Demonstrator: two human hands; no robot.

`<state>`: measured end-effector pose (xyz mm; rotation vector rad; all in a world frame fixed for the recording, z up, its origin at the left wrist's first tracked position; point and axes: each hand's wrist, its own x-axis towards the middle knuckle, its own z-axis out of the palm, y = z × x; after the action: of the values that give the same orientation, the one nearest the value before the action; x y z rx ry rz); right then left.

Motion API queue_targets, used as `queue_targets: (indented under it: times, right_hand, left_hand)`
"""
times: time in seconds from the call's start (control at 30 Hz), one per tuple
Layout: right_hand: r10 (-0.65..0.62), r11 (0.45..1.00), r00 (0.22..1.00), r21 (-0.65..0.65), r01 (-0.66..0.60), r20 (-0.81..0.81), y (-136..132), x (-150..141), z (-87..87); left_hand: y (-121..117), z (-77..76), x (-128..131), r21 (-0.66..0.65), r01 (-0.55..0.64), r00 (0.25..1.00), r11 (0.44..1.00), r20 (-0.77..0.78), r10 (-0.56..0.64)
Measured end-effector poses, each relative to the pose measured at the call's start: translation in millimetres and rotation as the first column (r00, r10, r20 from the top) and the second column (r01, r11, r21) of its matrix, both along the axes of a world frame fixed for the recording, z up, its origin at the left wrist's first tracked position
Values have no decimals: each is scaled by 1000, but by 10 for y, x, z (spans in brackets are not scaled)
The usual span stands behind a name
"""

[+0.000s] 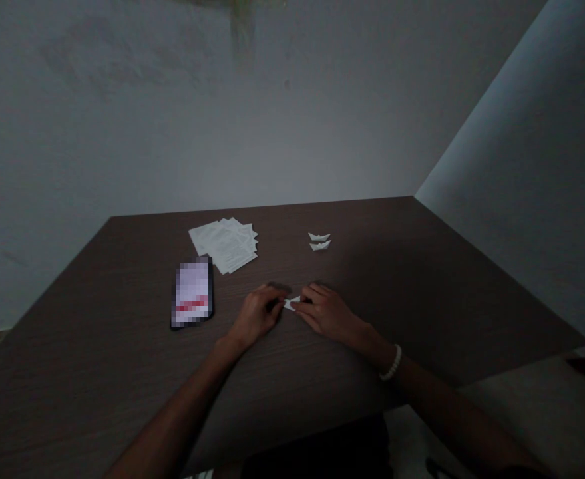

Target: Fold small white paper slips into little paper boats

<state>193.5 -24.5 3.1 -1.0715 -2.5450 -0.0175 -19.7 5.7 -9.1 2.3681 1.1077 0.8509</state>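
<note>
My left hand [258, 313] and my right hand [325, 310] meet at the middle of the dark wooden table [97, 372]. Between their fingertips they pinch a small folded piece of white paper [291, 303], pressed low against the tabletop. Most of that paper is hidden by my fingers. A white beaded bracelet [392, 363] circles my right wrist. Farther back on the table lie two small folded paper boats [319, 241], one just behind the other.
A loose stack of white paper sheets [228, 244] lies at the back left of the hands. A phone [193, 293] with a lit screen rests left of my left hand. Grey walls close the table in behind and on the right.
</note>
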Motion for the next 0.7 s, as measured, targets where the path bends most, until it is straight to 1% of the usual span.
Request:
queue_targets:
  times: [0.17, 0.33, 0.5, 0.6, 0.7]
  right_hand:
    - [-13, 1000, 1000, 11, 13, 19, -2, -10, -6]
    - [-20, 1000, 999, 24, 19, 36, -15, -17, 13]
    - [-38, 999, 999, 14, 38, 19, -38, -29, 41]
    - [-43, 999, 999, 5, 43, 20, -44, -28, 38]
    - [-49, 999, 999, -2, 49, 22, -41, -19, 23]
  left_hand:
    - [8, -7, 15, -12, 23, 1000, 1000, 18, -23]
    - [-4, 17, 34, 39, 47, 999, 998, 20, -48]
    - [-14, 39, 27, 94, 100, 994, 991, -55, -95]
    - [-16, 38, 4, 104, 138, 985, 985, -118, -126]
    - [-25, 30, -29, 109, 170, 977, 979, -146, -153]
